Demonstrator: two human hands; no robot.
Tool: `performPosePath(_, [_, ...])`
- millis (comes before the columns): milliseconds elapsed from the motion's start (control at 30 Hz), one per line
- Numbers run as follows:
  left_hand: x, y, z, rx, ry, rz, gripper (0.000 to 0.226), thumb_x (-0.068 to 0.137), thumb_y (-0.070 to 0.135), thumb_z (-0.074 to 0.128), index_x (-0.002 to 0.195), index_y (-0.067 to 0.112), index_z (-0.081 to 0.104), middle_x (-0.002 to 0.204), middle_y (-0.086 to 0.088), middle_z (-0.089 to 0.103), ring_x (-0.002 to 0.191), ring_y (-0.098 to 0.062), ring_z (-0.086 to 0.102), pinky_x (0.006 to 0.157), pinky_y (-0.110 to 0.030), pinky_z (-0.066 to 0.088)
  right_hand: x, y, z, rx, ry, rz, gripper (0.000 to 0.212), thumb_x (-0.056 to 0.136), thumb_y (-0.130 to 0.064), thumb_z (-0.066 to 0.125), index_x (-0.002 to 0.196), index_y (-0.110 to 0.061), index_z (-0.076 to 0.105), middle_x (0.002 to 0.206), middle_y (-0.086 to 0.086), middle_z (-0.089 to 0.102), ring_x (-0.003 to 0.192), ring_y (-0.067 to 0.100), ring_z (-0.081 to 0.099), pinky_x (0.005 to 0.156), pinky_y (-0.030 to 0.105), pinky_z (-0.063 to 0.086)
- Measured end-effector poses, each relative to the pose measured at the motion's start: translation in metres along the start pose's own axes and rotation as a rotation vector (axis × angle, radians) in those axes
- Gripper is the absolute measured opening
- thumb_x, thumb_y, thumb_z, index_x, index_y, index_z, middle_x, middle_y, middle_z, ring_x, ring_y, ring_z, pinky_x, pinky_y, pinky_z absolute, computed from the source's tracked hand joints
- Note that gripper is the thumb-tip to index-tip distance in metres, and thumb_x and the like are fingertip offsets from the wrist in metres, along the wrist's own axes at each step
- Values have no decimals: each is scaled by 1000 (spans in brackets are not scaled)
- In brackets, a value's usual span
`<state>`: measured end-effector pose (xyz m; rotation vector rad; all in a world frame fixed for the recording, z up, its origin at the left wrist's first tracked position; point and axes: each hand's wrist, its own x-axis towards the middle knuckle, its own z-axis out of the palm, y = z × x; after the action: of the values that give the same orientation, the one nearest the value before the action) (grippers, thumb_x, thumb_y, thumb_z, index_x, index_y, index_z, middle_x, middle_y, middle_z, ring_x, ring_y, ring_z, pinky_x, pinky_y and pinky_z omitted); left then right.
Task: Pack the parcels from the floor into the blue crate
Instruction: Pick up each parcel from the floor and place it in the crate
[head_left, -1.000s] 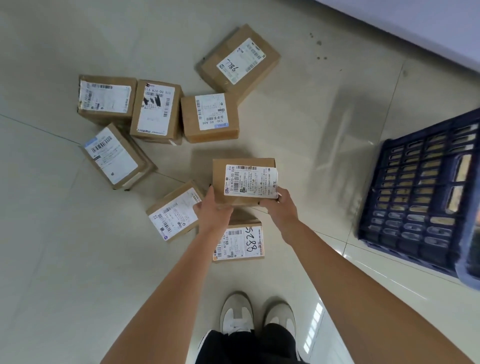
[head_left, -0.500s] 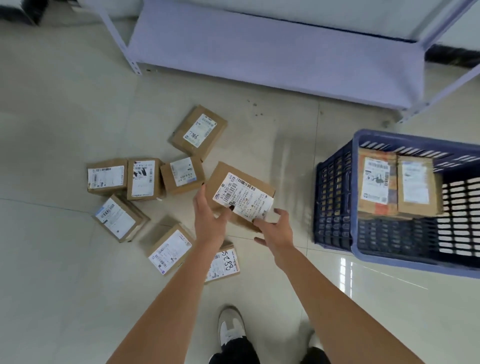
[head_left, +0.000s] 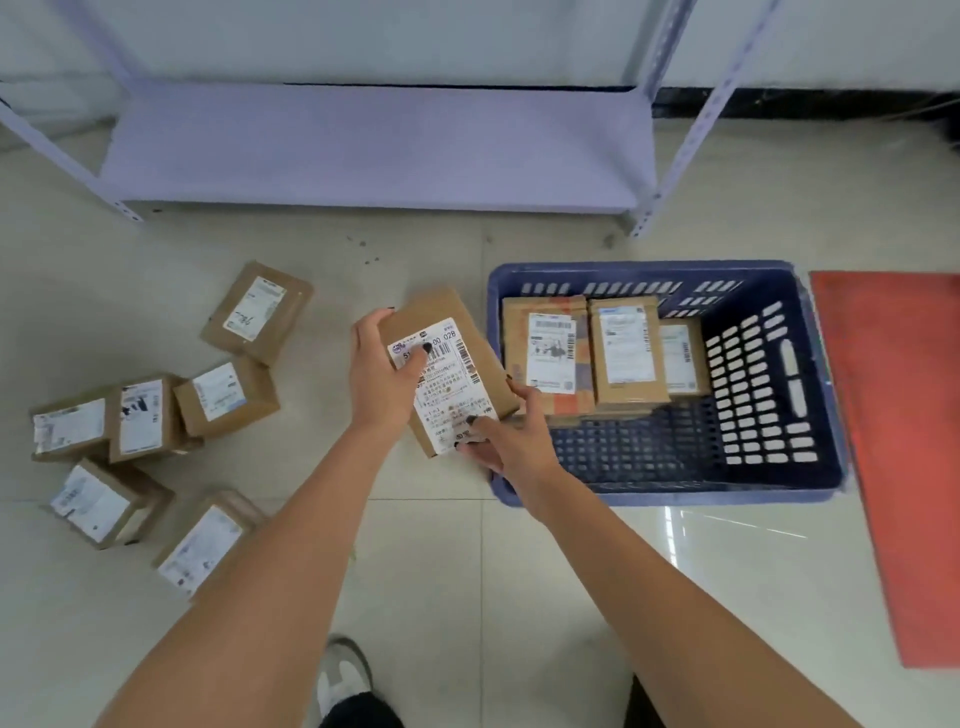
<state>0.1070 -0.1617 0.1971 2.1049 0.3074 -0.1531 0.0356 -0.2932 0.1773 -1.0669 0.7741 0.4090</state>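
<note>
I hold a brown cardboard parcel (head_left: 462, 338) with a white label in the air, just left of the blue crate (head_left: 649, 488). My left hand (head_left: 382, 374) grips its upper left side, thumb on the label. My right hand (head_left: 506, 436) holds its lower right corner, over the crate's near left corner. Three parcels (head_left: 628, 353) stand side by side in the crate's far left part. Several more labelled parcels (head_left: 223, 395) lie on the floor at the left.
A pale purple metal shelf (head_left: 374, 150) runs along the wall behind, its right post (head_left: 649, 208) close to the crate. A red mat (head_left: 904, 441) lies right of the crate. My shoe (head_left: 343, 675) is at the bottom centre on the tiled floor.
Both hands carried the parcel up and to the right, from above the floor pile to the crate's left edge, turning it. My view swung right, bringing the whole crate and the red mat in.
</note>
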Motion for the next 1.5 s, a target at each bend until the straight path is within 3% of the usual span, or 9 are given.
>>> performPosePath(133, [-16,61,85,34,-43,69,42,82,7,62,121,15,49,127,-11,46,115,-26,52,93,-38,49,-5,-52,-94,-116,63,-31,49,81,-4,67,114,-25,38,116,-2,55,96,18,64,65,28,61])
performPosePath(300, [-54,131,190,-56,-197,5,52,88,13,58,133,35,41,130,0,51,96,-12,60,68,-27,57,-23,-107,-202,-221,172,-102,44,81,-9,69,111,-17,38,111,0,56,92,16,65,69,27,60])
performPosePath(500, [-90,168,265,-159,-333,-139,81,87,6,60,148,29,13,128,-1,58,101,-14,59,84,-30,49,-38,-135,-292,-262,245,-110,55,83,-6,66,128,-21,39,114,-4,56,94,18,63,60,22,60])
performPosePath(567, [-94,168,281,-118,-390,-204,72,86,4,59,146,19,22,124,-2,62,111,-19,60,92,-31,46,-37,-132,-310,-287,289,-85,54,83,-6,66,127,-22,39,113,-6,54,93,18,61,55,19,58])
performPosePath(700, [-96,157,307,23,-509,-180,50,84,-2,56,132,12,48,129,-6,60,116,-22,58,99,-36,47,-19,-121,-328,-261,345,-43,57,83,-8,66,132,-21,39,117,-6,55,89,16,61,58,21,58])
performPosePath(1000, [-75,123,346,18,-602,-338,75,87,-4,51,149,24,18,145,-2,43,128,-24,46,100,-47,47,47,-111,-346,-192,358,113,51,88,-4,59,133,-21,41,127,4,55,105,23,58,75,36,59])
performPosePath(1133, [-55,110,361,-1,-664,-413,71,89,-3,47,148,27,22,145,-1,45,99,-13,56,74,-29,51,83,-107,-352,-255,341,188,65,86,2,58,142,-22,34,135,5,51,114,27,56,83,37,57])
performPosePath(1267, [-34,95,374,12,-626,-425,68,90,1,49,147,27,22,147,0,41,122,-21,50,95,-34,46,119,-103,-353,-280,284,199,69,86,3,58,144,-19,30,137,8,50,118,26,54,88,35,54])
performPosePath(1500, [-22,76,402,52,-531,-253,61,88,-5,48,142,18,33,139,-7,48,127,-21,47,93,-20,37,163,-96,-344,-218,246,140,79,83,8,56,147,-22,22,134,6,52,112,20,53,94,34,49])
